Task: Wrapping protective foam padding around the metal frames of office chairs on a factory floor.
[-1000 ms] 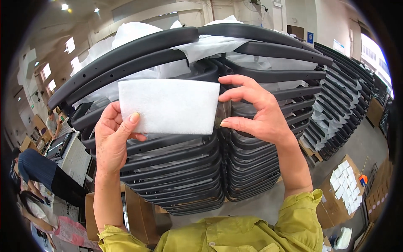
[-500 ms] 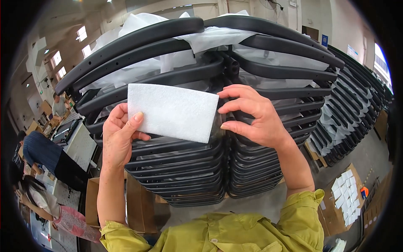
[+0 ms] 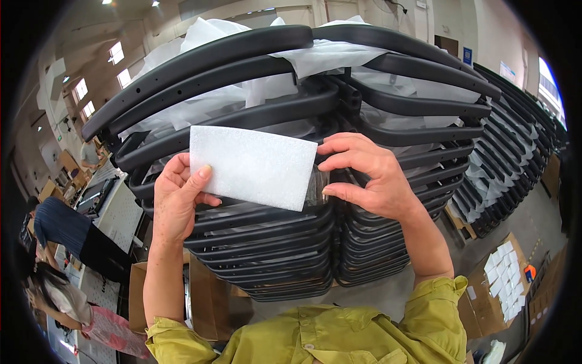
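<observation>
A white rectangular foam sheet (image 3: pixel 254 167) is held up in front of a tall stack of black curved frames (image 3: pixel 260 233). My left hand (image 3: pixel 182 194) is closed on its left end, thumb on the near face and fingers behind. By the sheet's right edge, my right hand (image 3: pixel 367 173) is curved, with thumb and fingertips apart. Its upper fingertips lie close to the sheet's corner; whether they touch it I cannot tell. A strip of clear film (image 3: pixel 317 185) shows between the sheet and the right thumb; what it belongs to is unclear.
White wrapping sheets (image 3: pixel 330 54) lie between the frames. Another frame stack (image 3: pixel 503 164) stands at right. An open cardboard box (image 3: pixel 209 297) is low on the left; a carton with white packets (image 3: pixel 504 276) is low on the right. Several people work along a bench (image 3: pixel 115 221) at left.
The view has shifted slightly, so the frame stack appears farther right. The foam sheet and both hands sit a little lower and farther right, with much the same hold.
</observation>
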The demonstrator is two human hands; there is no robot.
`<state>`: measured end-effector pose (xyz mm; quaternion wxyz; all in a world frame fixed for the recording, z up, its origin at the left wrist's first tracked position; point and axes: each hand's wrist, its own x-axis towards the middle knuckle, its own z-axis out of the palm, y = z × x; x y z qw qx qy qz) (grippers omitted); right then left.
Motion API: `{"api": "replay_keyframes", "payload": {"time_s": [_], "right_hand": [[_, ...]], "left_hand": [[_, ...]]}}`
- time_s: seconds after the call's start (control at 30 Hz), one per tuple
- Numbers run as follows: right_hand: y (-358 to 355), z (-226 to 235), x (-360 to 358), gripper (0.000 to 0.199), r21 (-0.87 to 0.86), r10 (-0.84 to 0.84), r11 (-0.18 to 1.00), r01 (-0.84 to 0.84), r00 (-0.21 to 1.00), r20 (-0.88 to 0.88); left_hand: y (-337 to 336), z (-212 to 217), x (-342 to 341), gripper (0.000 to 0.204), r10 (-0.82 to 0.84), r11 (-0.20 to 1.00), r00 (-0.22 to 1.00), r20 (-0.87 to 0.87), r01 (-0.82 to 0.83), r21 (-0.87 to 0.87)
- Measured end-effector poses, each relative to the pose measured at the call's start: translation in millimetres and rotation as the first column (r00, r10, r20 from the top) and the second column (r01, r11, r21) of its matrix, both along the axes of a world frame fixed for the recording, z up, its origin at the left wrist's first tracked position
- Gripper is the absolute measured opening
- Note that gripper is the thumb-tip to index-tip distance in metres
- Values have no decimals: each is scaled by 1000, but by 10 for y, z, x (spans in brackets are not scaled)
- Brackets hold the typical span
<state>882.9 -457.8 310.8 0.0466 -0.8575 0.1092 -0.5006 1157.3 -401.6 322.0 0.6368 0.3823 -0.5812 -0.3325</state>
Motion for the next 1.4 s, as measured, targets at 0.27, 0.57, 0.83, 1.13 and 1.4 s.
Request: {"api": "replay_keyframes", "payload": {"time_s": [0.27, 0.57, 0.83, 1.13, 1.4], "right_hand": [[-45, -50, 135, 20, 29, 5, 1000, -5, 1000, -1], [-57, -150, 235, 19, -62, 30, 998, -32, 999, -25], [-18, -255, 234, 12, 95, 124, 987, -131, 990, 73], [192, -849, 431, 36, 658, 216, 496, -567, 814, 539], [198, -867, 619, 17, 609, 70, 451, -652, 706, 704]], "left_hand": [[-95, -48, 141, 23, -20, 999, 1000, 8, 20, 32], [-109, -79, 177, 24, -29, 999, 1000, 11, 28, 46], [-95, -150, 267, 19, -44, 993, 997, -58, 49, 104], [-96, -484, 159, 17, -51, 993, 953, -298, 79, 82], [-139, -778, 10, 18, -34, 995, 908, -417, 68, 68]]}}
